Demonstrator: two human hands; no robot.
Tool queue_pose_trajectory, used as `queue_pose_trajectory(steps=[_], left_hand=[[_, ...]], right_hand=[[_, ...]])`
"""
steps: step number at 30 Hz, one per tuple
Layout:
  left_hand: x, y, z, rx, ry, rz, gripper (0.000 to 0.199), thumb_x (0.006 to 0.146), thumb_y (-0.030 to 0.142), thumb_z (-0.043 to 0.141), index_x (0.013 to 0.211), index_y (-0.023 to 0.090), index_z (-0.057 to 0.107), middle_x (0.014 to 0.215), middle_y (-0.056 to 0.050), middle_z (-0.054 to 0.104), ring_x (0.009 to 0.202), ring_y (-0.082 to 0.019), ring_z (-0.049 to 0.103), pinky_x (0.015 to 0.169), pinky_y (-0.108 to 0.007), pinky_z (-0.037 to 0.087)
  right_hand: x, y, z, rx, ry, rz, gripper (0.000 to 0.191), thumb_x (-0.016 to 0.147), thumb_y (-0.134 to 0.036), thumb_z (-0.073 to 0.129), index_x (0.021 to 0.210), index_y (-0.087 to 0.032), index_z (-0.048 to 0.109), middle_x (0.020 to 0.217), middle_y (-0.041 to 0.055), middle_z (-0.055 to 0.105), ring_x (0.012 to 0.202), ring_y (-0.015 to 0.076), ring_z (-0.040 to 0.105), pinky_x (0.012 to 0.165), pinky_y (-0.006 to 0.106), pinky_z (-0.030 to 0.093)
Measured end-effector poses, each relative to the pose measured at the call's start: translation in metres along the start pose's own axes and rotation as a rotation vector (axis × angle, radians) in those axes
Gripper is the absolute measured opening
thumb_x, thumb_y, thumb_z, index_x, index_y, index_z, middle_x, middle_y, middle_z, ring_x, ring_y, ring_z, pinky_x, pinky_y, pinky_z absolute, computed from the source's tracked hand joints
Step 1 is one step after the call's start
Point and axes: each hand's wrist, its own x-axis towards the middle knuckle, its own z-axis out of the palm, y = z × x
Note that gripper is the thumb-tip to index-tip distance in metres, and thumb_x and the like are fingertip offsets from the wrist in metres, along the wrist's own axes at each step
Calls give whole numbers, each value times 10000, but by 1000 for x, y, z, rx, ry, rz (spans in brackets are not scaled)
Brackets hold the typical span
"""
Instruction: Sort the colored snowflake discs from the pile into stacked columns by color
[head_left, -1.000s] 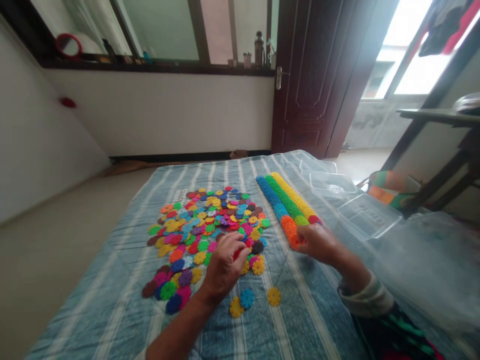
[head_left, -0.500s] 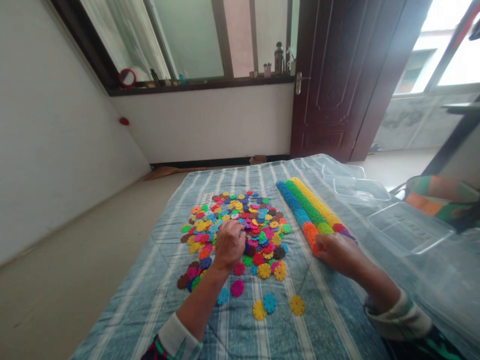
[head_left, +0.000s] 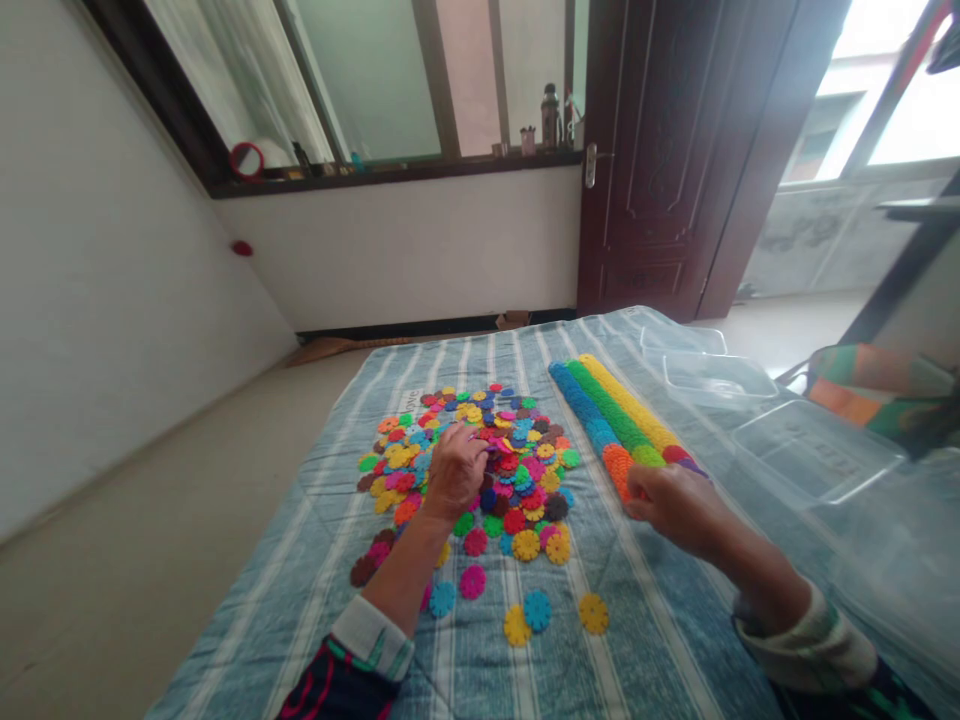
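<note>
A loose pile of coloured, notched plastic discs (head_left: 525, 470) covers the middle of the striped bed. Over its left part is my left hand (head_left: 456, 470), palm down, fingers bent and drawn together at a pinkish-purple disc (head_left: 495, 447). To the right, discs stacked on edge form three long rows: a blue row (head_left: 581, 400) ending in orange discs (head_left: 616, 465), a green row (head_left: 607, 405) and a yellow row (head_left: 626, 400). My right hand (head_left: 667, 502) has its fingers closed at the near end of the orange discs. Its palm side is hidden.
Clear plastic boxes (head_left: 817, 450) stand along the bed's right side. A few single discs, among them a yellow disc (head_left: 594, 613), lie nearer on the striped cover (head_left: 300, 560). A dark red door (head_left: 660, 150) and a window ledge (head_left: 405, 175) are beyond.
My left hand has lifted slightly, and its fingertips now show at a pinkish-purple disc. My right hand stays at the orange end. The whole view has shifted a little.
</note>
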Motion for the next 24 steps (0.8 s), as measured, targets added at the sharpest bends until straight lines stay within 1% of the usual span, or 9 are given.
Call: queue_pose_trajectory(steps=[5,7,9,11,13,16,19,22,24], left_hand=[[-3,3,-17,-194,103,-202,188,769,222,565,799,168,743,914,-94,749,954,-262,670,931,-445,515],[-9,16,-24,-336,77,-314,211,768,277,573,814,164,746,833,-67,752,837,-242,692,827,-398,555],[-16,37,-29,-515,-23,-383,246,778,331,580,843,167,752,765,-39,747,714,-212,692,699,-338,569],[-22,63,-32,-655,-117,-360,237,777,328,589,843,175,758,752,-29,747,672,-192,683,648,-302,561],[-28,88,-34,-710,-182,-274,199,774,308,605,798,191,763,769,-29,751,715,-186,685,680,-286,555],[-33,112,-34,-752,-226,-156,186,784,301,604,761,216,768,748,-23,748,708,-180,682,681,-276,550],[-34,117,-30,-759,-196,-109,177,784,304,608,733,228,761,737,-17,748,703,-183,688,668,-272,558],[-34,114,-24,-758,-163,-89,171,788,309,611,744,237,760,739,-12,749,690,-184,697,655,-269,573],[-35,112,-21,-759,-145,-80,168,793,318,616,765,239,762,749,-12,752,688,-186,704,649,-268,582]], right_hand=[[-2,-5,3,118,116,-54,95,837,-205,603,749,-202,635,648,9,630,634,152,589,570,247,294],[-2,-8,8,228,169,-112,86,844,-224,607,769,-203,643,631,-3,620,613,141,581,578,241,323],[-2,-14,14,361,195,-174,67,845,-243,614,821,-202,662,613,-15,612,590,130,567,575,236,346],[-2,-20,18,508,177,-215,101,838,-249,624,905,-196,677,582,-31,598,553,118,547,555,226,365],[-3,-26,21,666,116,-243,150,825,-235,630,957,-185,680,555,-48,581,519,105,534,528,210,383],[-2,-30,21,835,33,-290,73,820,-191,619,847,-168,682,557,-53,577,504,87,535,513,191,401],[1,-29,19,845,72,-290,58,799,-145,630,751,-163,656,560,-54,579,508,79,537,512,181,390],[3,-29,18,767,161,-242,55,762,-129,675,787,-169,647,533,-73,559,494,75,509,499,175,357],[4,-30,17,708,170,-257,70,766,-142,683,822,-178,663,543,-75,568,501,75,508,515,175,358]])
